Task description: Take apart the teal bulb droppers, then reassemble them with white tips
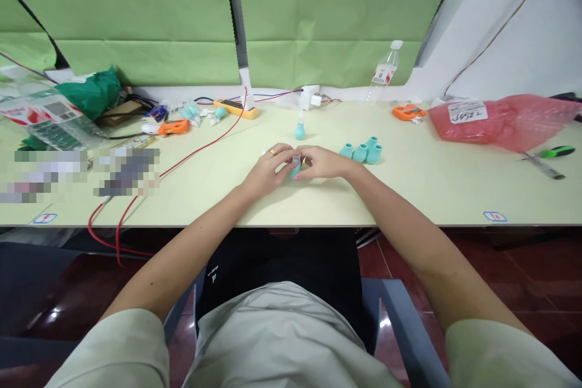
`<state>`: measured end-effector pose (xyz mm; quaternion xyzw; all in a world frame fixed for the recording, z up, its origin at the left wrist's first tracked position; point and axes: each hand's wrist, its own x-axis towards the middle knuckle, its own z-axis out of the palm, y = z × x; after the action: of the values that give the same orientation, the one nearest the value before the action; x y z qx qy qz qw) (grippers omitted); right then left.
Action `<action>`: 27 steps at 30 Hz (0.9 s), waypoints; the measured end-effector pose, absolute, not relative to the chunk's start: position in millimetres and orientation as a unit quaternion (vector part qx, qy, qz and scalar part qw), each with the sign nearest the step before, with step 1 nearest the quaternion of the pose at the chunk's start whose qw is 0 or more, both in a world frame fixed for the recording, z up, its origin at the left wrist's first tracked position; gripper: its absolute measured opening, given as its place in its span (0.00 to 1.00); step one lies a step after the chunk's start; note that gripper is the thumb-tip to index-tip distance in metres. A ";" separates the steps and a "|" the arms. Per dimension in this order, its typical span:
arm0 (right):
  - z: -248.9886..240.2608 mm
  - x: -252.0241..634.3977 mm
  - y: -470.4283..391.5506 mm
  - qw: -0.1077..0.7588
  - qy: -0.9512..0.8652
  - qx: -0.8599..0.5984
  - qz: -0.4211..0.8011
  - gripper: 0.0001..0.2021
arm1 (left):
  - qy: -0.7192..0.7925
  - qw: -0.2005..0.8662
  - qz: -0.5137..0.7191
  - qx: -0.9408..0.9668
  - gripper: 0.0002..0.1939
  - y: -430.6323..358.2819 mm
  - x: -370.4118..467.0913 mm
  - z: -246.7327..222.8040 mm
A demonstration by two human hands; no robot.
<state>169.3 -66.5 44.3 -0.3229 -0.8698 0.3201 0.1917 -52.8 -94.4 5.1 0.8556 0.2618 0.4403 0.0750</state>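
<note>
the left hand (268,171) and right hand (324,162) are pinching a teal squeeze bulb (295,172) and its clear top in nearly closed fingers, nearer the person than the upright bulb dropper (300,131); joined handling is seemingly calling for steady alignment.

Counter surface: your counter (427,194) is pale yellow.
Centre rear: note one teal bulb with a clear tip (300,131), upright.
Right of centre: see the clustered teal pieces (360,153), necks open.
Far right: you have a red bag (500,121) and, near it, a green-handled tool (558,151).
Rear edge: find a clear bottle (384,74), right, and a yellow strip (236,110), left.
Front edge: two stickers (495,216).
</note>
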 end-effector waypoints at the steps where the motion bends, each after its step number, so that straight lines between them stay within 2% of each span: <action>1: 40.5 166.8 -66.1 0.197 -0.868 -0.328 0.318 0.17 | 0.268 0.078 0.443 0.852 0.12 -94.3 -52.6 5.0; 8: 16.8 157.5 -61.7 0.204 -0.857 -0.355 0.313 0.12 | 0.317 0.137 0.451 0.823 0.04 -95.1 -58.4 10.8; 15: 16.9 150.5 -60.2 0.192 -0.894 -0.309 0.260 0.07 | 0.325 0.287 0.497 0.752 0.10 -95.0 -56.5 6.0; 18: 18.0 148.4 -62.0 0.203 -0.910 -0.278 0.231 0.06 | 0.320 0.315 0.528 0.720 0.17 -86.1 -58.7 5.0; 20: 19.5 148.9 -64.4 0.206 -0.918 -0.253 0.224 0.09 | 0.323 0.311 0.570 0.688 0.21 -77.3 -67.5 7.9; 22: 21.6 151.5 -66.5 0.205 -0.916 -0.249 0.238 0.10 | 0.343 0.258 0.608 0.668 0.23 -68.4 -82.1 12.8; 25: 24.2 157.9 -67.4 0.207 -0.895 -0.288 0.269 0.12 | 0.367 0.161 0.642 0.654 0.19 -55.1 -107.6 19.1; 27: 24.4 162.2 -65.9 0.204 -0.884 -0.310 0.285 0.14 | 0.396 0.141 0.649 0.634 0.17 -44.4 -121.6 20.0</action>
<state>162.2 -65.9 24.4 -0.3105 -0.8837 0.2850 0.2036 -121.6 -44.4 20.0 0.6343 0.3956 0.6490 0.1415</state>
